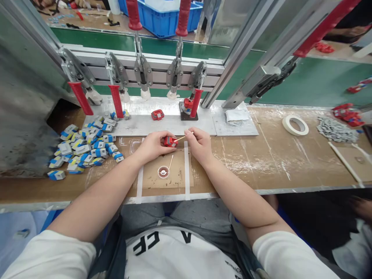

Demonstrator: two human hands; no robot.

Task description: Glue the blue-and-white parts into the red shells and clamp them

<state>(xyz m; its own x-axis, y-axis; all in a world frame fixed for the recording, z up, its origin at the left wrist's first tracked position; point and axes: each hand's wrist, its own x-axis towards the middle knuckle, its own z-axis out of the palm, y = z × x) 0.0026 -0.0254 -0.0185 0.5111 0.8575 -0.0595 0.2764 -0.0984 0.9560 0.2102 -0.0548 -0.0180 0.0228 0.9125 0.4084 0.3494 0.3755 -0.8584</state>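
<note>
My left hand [153, 145] grips a small red part [170, 142] just above the bench. My right hand [200, 144] pinches a thin wooden stick [184, 136] whose tip touches that red part. Below the hands a small round cap [163, 172] with reddish paste sits on a taped cardboard patch [162, 174], with a second stick [171, 161] leaning in it. Another red part [157, 114] lies on the metal plate [162, 126] behind my hands. A third red part [188, 104] sits under a clamp.
A row of red-handled toggle clamps [142, 73] stands along the back rail. A heap of several blue-grey-yellow parts [84, 145] lies at the left. A tape roll [295, 124], a folded cloth [236, 115], grey bits [337, 131] and red parts [347, 114] lie to the right.
</note>
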